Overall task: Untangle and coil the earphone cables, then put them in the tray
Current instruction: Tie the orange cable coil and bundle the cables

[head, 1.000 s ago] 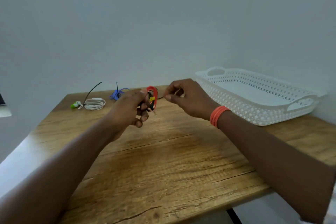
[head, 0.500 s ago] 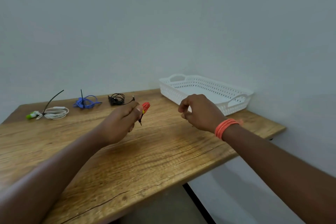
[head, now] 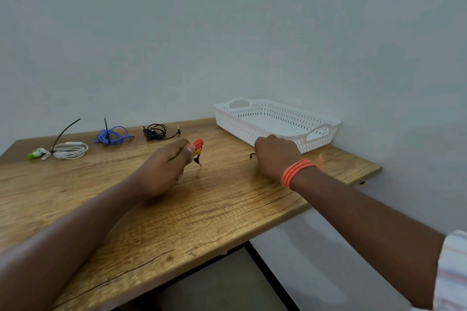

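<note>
While left hand (head: 164,166) pinched red earphone coil (head: 197,147) to stop unwinding, right hand (head: 275,156) curled beside white tray (head: 252,124); grip contents unclear.

Left hand (head: 164,169): pinches red coil (head: 197,147) above table (head: 227,209).
Right hand (head: 275,155): curled, knuckles up, beside tray (head: 318,134); small dark bit at its fingertips.
Far edge: white (head: 68,150), blue (head: 111,135), black (head: 155,131) coils.

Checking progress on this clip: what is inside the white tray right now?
No cable shows inside the tray; the visible floor looks bare. Its near wall and the right hand cover the front strip of the floor, so that part cannot be checked.
</note>
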